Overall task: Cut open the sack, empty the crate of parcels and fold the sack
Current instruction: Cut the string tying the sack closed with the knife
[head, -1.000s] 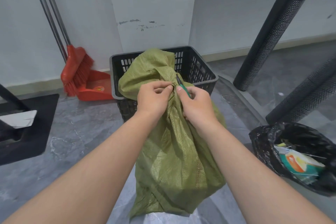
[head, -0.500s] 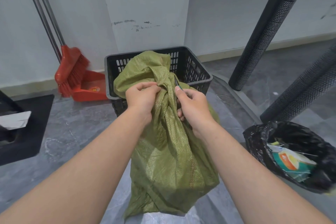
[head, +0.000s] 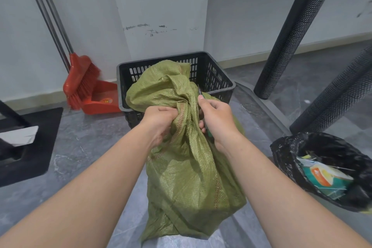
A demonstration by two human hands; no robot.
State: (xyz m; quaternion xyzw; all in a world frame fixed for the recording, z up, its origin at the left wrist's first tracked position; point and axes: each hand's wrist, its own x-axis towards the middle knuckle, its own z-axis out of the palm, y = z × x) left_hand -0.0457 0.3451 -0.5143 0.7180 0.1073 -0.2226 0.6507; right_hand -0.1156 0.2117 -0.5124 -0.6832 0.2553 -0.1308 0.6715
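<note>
Where the green woven sack (head: 187,159) stands upright on the grey floor (head: 84,147), its gathered neck is held between both hands. The left hand (head: 161,121) is closed in a fist around a bunch of fabric at the neck, knuckles up. The right hand (head: 218,119) is closed around a small cutting tool (head: 199,91): a thin dark blade projects upward past the thumb, and a sliver of green handle shows below the fingers. The blade tip lies close against the twisted fabric at the right side of the neck; whether it has entered the weave cannot be told.

The loose upper part of the sack flops backward over the near rim of a black slatted crate (head: 219,78), which sits on the floor directly behind the sack and against the white wall (head: 157,6). The interior of the crate is largely hidden by the sack, so its contents cannot be determined.

To the left of the crate, a red broom (head: 80,78) rests in a red dustpan (head: 102,99), its handles leaning up the wall. At lower right, a bin lined with a black bag (head: 285,153) holds printed packaging waste. 2 black perforated legs (head: 285,46) slant across the upper right. A black mat (head: 40,147) lies at the left edge.
</note>
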